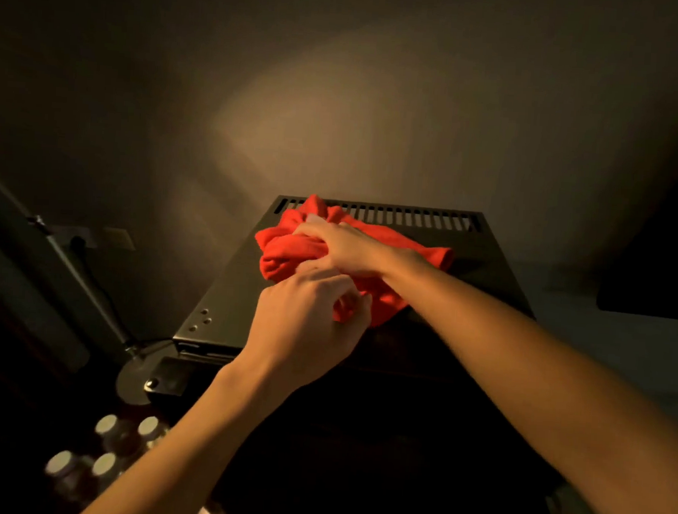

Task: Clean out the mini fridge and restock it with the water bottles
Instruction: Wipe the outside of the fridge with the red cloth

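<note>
Evidently the job is in its cleaning stage: both hands work a red cloth (290,250) on the top panel of the mini fridge (223,305), and I would judge the wiping unfinished and the restocking not yet begun. Whether the fridge's inside has been cleaned cannot be told, since its front falls in deep shadow below the top edge.

The right hand (346,245) lies over the cloth toward the fridge's rear, fingers curled and bunching the fabric. The left hand (306,314) sits nearer the fridge's front edge, its fingers pinching a fold at the cloth's near side.

The fridge is a dark, boxy unit with a row of vent slots (411,217) along its back edge and small rivets at its front-left corner. The cloth is crumpled, covering the middle of the top.

The water bottles (105,453), seen as pale caps, stand clustered on the floor, down and left of the fridge.
</note>
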Action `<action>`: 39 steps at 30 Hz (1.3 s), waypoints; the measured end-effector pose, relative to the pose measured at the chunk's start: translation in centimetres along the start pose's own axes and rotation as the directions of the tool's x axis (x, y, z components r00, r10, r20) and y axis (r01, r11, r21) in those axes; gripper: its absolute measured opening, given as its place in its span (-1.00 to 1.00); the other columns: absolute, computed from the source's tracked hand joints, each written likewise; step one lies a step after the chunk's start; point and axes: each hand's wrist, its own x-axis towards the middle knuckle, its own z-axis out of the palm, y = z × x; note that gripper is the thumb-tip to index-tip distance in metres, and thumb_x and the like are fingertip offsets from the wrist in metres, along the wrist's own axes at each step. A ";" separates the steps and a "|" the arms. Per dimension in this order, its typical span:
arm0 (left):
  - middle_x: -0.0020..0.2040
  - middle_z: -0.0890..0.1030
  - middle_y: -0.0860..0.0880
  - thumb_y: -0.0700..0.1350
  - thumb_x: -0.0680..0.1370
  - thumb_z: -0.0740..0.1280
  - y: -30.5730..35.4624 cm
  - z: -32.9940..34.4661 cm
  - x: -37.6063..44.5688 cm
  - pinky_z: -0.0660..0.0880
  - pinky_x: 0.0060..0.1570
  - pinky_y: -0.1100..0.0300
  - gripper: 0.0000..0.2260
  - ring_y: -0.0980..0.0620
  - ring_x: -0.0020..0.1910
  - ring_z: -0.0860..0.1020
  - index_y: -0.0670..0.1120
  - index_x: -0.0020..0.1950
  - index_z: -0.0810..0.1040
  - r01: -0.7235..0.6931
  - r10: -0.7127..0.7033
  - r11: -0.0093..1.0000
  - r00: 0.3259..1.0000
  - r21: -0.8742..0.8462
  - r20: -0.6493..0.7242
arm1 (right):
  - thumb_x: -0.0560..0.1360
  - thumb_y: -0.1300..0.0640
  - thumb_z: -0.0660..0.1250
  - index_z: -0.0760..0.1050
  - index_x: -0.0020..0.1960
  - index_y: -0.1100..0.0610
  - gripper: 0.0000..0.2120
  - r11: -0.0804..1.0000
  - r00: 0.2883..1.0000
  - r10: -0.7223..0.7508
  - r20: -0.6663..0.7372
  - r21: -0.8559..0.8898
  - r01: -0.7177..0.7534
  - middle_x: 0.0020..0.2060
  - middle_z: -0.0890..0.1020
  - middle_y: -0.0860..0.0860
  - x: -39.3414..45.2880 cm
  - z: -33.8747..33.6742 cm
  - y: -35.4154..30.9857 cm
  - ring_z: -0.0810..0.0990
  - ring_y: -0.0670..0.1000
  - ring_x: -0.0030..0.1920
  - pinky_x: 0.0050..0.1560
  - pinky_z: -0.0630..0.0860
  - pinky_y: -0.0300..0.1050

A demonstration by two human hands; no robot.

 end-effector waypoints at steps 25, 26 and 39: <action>-0.18 0.58 0.10 0.22 0.50 0.15 2.3 1.3 1.6 0.51 -0.27 0.14 -0.66 0.10 -0.13 0.56 0.03 -0.16 0.57 -0.070 0.071 0.997 0.996 -0.033 0.046 | 0.38 -0.11 0.42 0.44 0.24 -0.01 -0.52 0.935 0.957 0.267 -0.117 -0.207 -0.287 0.07 0.46 0.10 -10.1 -4.3 5.7 0.45 0.07 0.01 -0.03 0.25 -0.20; -0.18 0.58 0.10 0.22 0.49 0.15 2.4 1.3 1.6 0.51 -0.27 0.13 -0.67 0.10 -0.13 0.56 0.03 -0.16 0.57 -0.071 0.073 0.997 0.996 -0.035 0.044 | 0.35 -0.15 0.41 0.46 0.21 -0.02 -0.52 0.949 0.969 0.228 -0.097 -0.198 -0.244 0.04 0.44 0.02 -10.8 -4.3 5.3 0.45 0.03 -0.01 -0.03 0.26 -0.20; -0.19 0.59 0.10 0.19 0.49 0.17 -2.1 -1.9 -1.2 0.49 -0.28 0.14 -0.70 0.09 -0.13 0.56 0.02 -0.19 0.57 0.012 -0.013 0.999 1.000 -0.048 -0.028 | 0.37 0.02 0.45 0.44 -0.06 -0.07 -0.77 0.955 0.963 0.223 -0.151 -0.165 -0.247 -0.11 0.45 0.00 -7.7 -2.1 0.0 0.46 0.06 -0.09 -0.15 0.20 -0.20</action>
